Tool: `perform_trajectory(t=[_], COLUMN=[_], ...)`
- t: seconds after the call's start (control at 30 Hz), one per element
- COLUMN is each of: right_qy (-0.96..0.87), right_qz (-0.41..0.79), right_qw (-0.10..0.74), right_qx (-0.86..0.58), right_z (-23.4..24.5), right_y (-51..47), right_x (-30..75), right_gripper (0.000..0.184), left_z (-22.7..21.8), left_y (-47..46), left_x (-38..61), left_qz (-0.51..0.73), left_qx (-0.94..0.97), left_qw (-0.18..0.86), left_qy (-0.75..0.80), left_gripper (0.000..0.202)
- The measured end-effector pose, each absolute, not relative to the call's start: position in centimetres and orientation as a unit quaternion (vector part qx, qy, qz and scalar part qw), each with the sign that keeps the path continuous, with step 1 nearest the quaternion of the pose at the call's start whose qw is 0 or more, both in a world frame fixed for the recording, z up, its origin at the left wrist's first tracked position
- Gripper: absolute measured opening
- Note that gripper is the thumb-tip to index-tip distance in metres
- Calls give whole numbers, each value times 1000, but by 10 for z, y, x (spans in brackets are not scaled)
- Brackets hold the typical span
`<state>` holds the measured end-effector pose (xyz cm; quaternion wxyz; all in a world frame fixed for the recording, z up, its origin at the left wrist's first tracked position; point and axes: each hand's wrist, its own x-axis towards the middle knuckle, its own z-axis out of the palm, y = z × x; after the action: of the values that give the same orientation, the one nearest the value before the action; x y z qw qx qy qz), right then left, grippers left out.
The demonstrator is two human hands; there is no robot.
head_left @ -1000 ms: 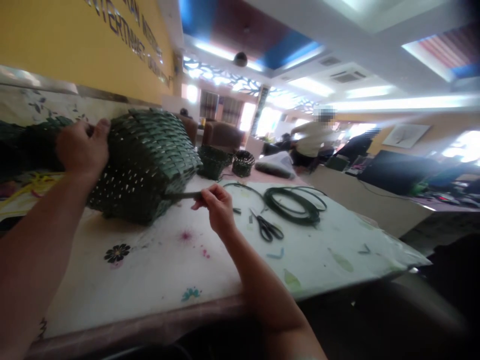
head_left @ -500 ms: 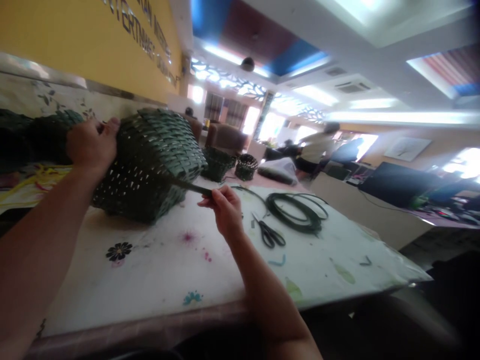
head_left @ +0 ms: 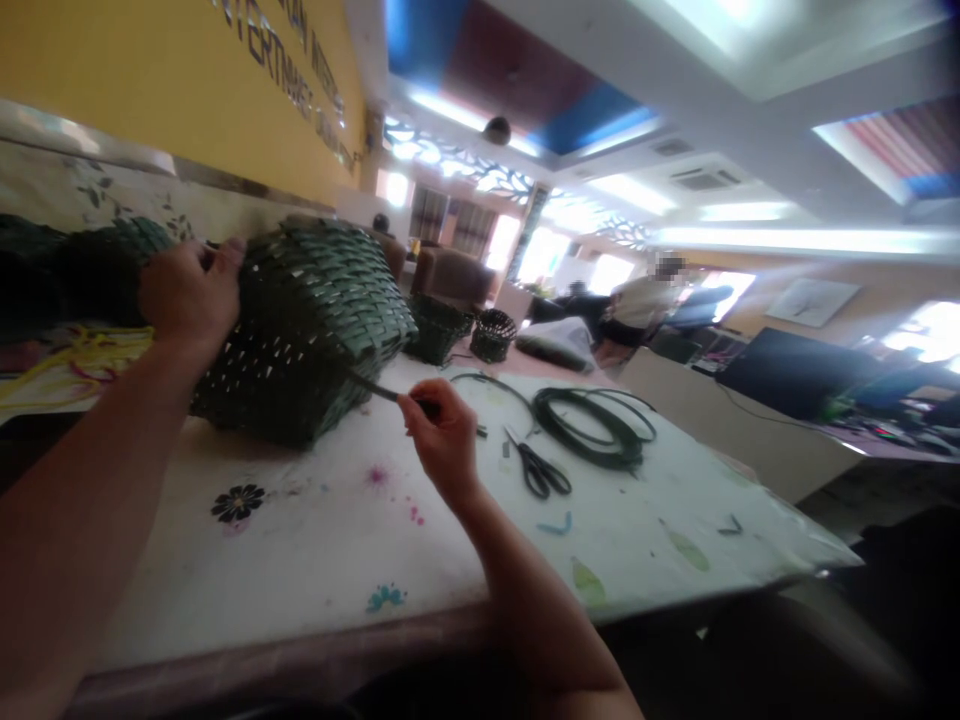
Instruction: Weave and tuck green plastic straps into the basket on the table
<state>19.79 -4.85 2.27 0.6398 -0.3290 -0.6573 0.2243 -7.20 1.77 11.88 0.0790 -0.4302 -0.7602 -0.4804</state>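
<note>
A dark green woven basket (head_left: 307, 320) lies on its side on the white flowered tablecloth (head_left: 315, 540). My left hand (head_left: 187, 295) grips the basket's rim at its upper left. My right hand (head_left: 442, 430) pinches a dark green weaving strip (head_left: 375, 388) that runs from the basket's lower right corner to my fingers. Black scissors (head_left: 538, 468) lie just right of my right hand. Beyond them sits a coil of green strip (head_left: 592, 418).
Two small dark baskets (head_left: 491, 333) stand at the table's far end. Short strip offcuts (head_left: 556, 524) lie on the cloth. More dark woven work (head_left: 45, 280) and yellow strips (head_left: 67, 355) sit at far left. People stand in the background (head_left: 645, 300). The table edge (head_left: 675, 590) drops off at right.
My right hand has come slightly back toward me and lower with the strip, which now slants down from the basket. My left hand stays on the rim.
</note>
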Motion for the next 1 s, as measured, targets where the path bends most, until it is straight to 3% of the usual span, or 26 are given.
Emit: perform_trajectory(t=[0.07, 0.17, 0.3, 0.8, 1.0], right_qy=[-698, -742, -780, -772, -757], right_qz=[133, 63, 86, 1, 56], right_qw=[612, 564, 515, 441, 446], right_qx=[-347, -357, -345, -458, -475], right_z=[22, 19, 16, 22, 27], right_y=[-45, -41, -39, -55, -29], right_x=[201, 203, 203, 200, 218], right_gripper=[19, 32, 22, 29, 25], left_z=[118, 117, 116, 117, 118], left_y=[19, 20, 20, -9, -9], left_x=[-71, -71, -70, -43, -28], left_qz=[-480, -481, -471, -465, -438], left_qx=[-432, -434, -440, -461, -472], left_qw=[86, 94, 102, 110, 103], left_qy=[-759, -756, -758, -748, -758], left_gripper=[67, 67, 67, 74, 68])
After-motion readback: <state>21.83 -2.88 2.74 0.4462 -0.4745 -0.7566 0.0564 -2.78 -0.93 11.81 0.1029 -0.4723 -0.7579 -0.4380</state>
